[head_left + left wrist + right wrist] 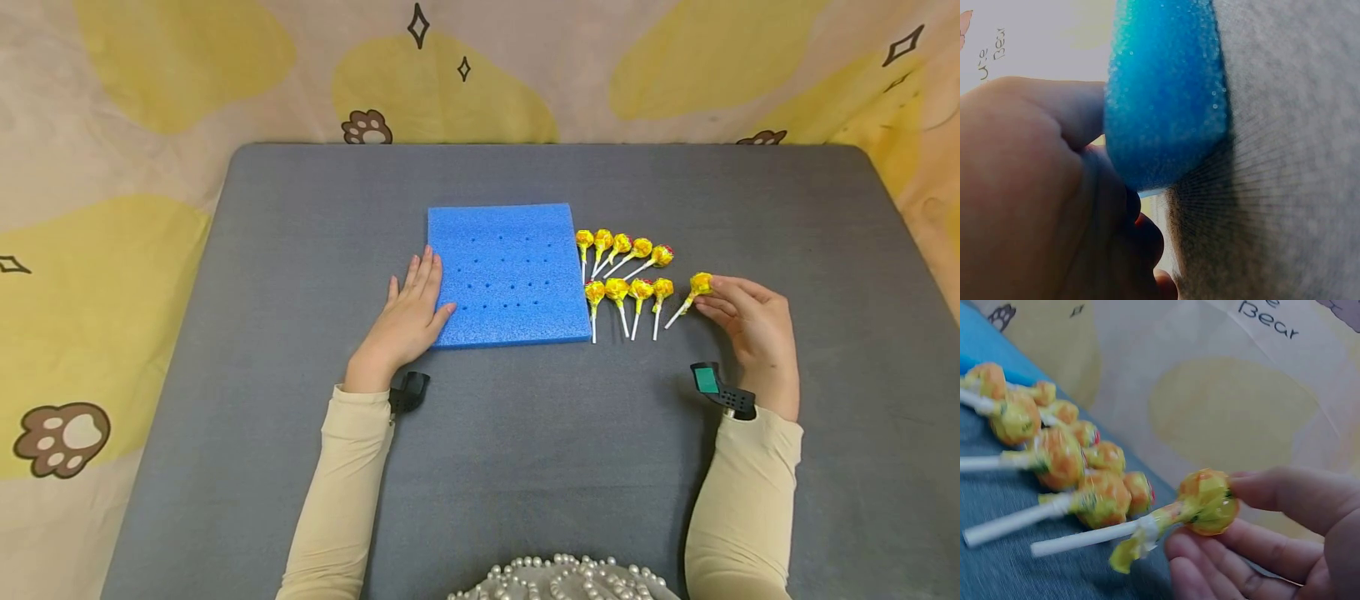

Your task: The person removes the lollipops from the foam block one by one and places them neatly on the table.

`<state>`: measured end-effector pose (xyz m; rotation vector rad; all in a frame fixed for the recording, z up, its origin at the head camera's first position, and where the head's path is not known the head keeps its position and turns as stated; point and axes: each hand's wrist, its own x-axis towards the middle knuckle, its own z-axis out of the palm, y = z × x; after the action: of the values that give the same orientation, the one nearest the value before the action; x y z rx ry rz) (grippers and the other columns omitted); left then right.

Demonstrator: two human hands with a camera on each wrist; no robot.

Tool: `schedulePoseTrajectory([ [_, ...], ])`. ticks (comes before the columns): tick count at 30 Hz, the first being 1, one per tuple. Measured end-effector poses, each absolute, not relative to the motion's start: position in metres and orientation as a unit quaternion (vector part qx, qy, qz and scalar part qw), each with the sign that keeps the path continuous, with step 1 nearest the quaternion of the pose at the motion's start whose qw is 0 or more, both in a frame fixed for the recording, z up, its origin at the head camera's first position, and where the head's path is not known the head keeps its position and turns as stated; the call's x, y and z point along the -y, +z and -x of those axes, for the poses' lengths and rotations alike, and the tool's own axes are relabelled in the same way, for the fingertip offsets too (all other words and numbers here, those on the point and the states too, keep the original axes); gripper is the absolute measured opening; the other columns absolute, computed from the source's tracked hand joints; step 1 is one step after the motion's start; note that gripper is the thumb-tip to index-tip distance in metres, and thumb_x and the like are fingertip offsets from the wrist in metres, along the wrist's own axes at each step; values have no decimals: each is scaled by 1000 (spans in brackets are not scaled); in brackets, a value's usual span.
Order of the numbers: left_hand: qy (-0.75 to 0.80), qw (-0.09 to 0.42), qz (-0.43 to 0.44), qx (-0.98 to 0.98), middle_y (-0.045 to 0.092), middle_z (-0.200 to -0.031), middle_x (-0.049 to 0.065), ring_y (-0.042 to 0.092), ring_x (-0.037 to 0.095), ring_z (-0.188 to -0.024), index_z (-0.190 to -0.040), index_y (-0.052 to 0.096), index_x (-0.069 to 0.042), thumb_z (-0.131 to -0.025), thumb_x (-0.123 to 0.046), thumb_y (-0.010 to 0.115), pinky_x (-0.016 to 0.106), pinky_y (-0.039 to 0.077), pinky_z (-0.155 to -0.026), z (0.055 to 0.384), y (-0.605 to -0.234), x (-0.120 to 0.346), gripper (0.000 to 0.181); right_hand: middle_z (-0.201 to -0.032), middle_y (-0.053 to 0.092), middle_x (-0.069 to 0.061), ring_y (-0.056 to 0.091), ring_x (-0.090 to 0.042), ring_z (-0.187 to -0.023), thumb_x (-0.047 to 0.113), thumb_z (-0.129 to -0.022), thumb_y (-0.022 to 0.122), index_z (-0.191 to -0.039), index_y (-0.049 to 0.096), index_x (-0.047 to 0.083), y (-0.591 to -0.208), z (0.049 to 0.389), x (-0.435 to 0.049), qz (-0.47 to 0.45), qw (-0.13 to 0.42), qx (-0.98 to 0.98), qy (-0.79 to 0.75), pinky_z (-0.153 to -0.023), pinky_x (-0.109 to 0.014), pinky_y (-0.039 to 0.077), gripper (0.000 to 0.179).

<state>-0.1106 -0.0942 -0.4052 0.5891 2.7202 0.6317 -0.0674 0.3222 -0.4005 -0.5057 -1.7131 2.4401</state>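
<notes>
My right hand (757, 325) pinches a yellow-wrapped lollipop (701, 284) by its candy head, the white stick pointing down and left. In the right wrist view the thumb and fingers touch the sides of that lollipop (1208, 501). A blue foam block (502, 275) with rows of small holes lies flat at mid-table. My left hand (408, 317) rests on the block's left edge with its fingers straight. The left wrist view shows the foam's edge (1166, 94) close up beside the thumb. Right of the block, several more lollipops (617, 289) lie in two rows.
A grey-covered table (525, 467) bears everything. Behind it hangs a patterned cloth (585, 75) with yellow patches and paw prints. Black straps with small devices sit on both wrists, the right one (720, 390) bearing a green patch. Beaded white fabric (562, 579) shows at the bottom edge.
</notes>
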Motion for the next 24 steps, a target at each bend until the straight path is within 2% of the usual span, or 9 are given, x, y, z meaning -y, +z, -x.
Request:
schedulePoseTrajectory([
  [6, 214, 142, -204, -945, -16, -155, 6, -13, 23, -142, -150, -6, -5, -103, -35, 33, 49, -5, -112, 110, -404, 95, 69, -81, 70, 0, 68, -12, -65, 4, -88, 65, -82, 74, 8, -407, 67, -328, 167, 20, 638, 751, -62, -21, 54, 12],
  [15, 218, 144, -203, -944, -16, -156, 6, -13, 22, -142, -150, -6, -5, -103, -35, 33, 49, -6, -112, 110, -404, 95, 68, -75, 69, 7, 66, -5, -62, 17, -83, 74, -75, 75, 19, -409, 72, -319, 192, 50, 746, 636, -60, -17, 53, 8],
  [17, 218, 144, -203, -944, -16, -156, 6, -14, 22, -142, -150, -6, -5, -103, -35, 33, 49, -6, -112, 110, -405, 94, 68, -74, 69, 10, 65, -4, -62, 17, -83, 73, -74, 74, 21, -409, 72, -318, 193, 51, 764, 614, -60, -16, 52, 10],
  [24, 218, 141, -200, -945, -16, -156, 6, -13, 23, -142, -150, -5, -4, -103, -34, 33, 50, -6, -112, 109, -404, 94, 68, -69, 68, 12, 64, -3, -58, 7, -82, 73, -75, 73, 16, -407, 75, -318, 183, 42, 765, 615, -57, -15, 51, 11],
])
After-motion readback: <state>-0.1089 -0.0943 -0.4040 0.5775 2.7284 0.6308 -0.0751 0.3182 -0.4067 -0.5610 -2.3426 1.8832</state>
